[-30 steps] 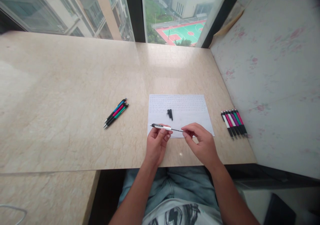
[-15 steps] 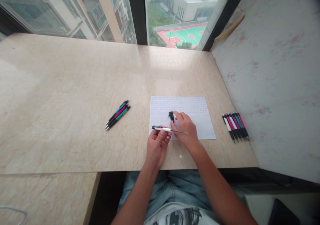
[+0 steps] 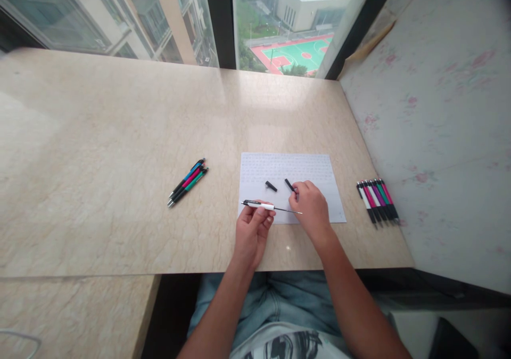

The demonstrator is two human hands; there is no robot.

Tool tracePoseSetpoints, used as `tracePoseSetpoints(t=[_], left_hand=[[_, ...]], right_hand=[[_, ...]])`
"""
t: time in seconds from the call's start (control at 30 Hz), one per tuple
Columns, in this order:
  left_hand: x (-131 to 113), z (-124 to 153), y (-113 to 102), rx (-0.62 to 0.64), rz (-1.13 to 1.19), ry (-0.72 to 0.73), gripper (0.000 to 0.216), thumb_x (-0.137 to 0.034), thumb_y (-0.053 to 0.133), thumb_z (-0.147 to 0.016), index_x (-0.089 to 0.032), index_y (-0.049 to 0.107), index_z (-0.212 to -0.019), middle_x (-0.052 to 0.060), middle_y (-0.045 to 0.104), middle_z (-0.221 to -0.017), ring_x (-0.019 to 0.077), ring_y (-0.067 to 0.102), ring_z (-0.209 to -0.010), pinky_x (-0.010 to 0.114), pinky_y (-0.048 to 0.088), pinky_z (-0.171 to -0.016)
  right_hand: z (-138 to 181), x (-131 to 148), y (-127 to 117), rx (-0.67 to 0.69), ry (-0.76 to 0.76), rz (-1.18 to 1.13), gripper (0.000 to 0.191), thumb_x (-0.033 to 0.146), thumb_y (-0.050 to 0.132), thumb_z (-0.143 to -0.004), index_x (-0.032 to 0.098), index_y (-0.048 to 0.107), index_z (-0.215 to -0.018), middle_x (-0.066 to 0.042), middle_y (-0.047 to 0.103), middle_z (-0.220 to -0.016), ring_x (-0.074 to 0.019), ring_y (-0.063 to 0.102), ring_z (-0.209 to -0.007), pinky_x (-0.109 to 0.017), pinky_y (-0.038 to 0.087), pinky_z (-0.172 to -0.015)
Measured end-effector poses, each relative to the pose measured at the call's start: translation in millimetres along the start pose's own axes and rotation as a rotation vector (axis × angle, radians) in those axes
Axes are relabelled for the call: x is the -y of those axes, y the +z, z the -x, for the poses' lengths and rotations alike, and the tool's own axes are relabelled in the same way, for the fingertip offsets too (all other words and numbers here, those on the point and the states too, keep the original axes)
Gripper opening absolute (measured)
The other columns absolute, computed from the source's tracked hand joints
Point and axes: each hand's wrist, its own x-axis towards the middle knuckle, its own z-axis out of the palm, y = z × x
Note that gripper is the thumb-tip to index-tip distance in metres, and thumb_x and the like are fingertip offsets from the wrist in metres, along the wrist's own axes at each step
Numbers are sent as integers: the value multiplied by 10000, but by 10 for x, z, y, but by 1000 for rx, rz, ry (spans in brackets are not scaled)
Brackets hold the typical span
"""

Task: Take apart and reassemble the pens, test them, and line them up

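Though partly white — black-topped pen (image 3: 254,204)

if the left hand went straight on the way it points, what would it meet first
Likely the loose black piece on the paper, just beyond the pen in the left hand; depth is unclear, so the hand might pass over it.

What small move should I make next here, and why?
I'd probably lift the black tube in your right hand and bring it to the white pen in your left hand, because the pen's thin refill sticks out uncovered, while the pens on the left all have black lower ends.
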Motion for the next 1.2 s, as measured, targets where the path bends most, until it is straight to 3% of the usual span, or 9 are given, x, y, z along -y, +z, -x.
tracePoseSetpoints(t=[0.17, 0.33, 0.47, 0.8, 1.2], left_hand=[[3, -5, -4, 0, 5, 11, 242, -263, 842, -731, -152, 714, -902, 38, 719, -893, 89, 670, -733, 182, 527, -676], [-6, -3, 4, -11, 11, 12, 244, -255, 854, -714, -155, 714, -888, 33, 719, -891, 87, 668, -732, 176, 526, -671], [-11, -8, 9, -20, 18, 22, 250, -251, 862, -701, -157, 720, -884, 27, 722, -869, 87, 671, -726, 172, 531, -670], [2, -26, -11, -28, 21, 43, 274, -259, 872, -688, -155, 717, -888, 26, 728, -873, 85, 678, -726, 175, 534, -686], [19, -3, 1, 16, -58, 46, 245, -268, 846, -727, -158, 718, -904, 34, 732, -909, 89, 681, -739, 181, 532, -697]], right_hand=[[100, -206, -210, -5, 36, -271, 100, 199, 565, -834, 187, 664, -850, -58, 669, -824, -199, 615, -736, -339, 495, -704], [313, -312, -387, 92, 97, -598, 181, 344, 586, -909, 199, 693, -908, -67, 716, -890, -209, 667, -806, -323, 536, -668], [466, -354, -489, 96, 193, -804, 198, 390, 685, -868, 203, 699, -931, -53, 723, -850, -203, 688, -767, -332, 568, -692], [562, -315, -763, -50, 65, -824, 69, 243, 670, -899, 250, 727, -936, -16, 700, -885, -162, 655, -821, -268, 555, -721], [546, -61, -629, -16, -34, -730, 88, 232, 632, -910, 228, 715, -941, -50, 721, -913, -194, 673, -840, -315, 550, -721]])
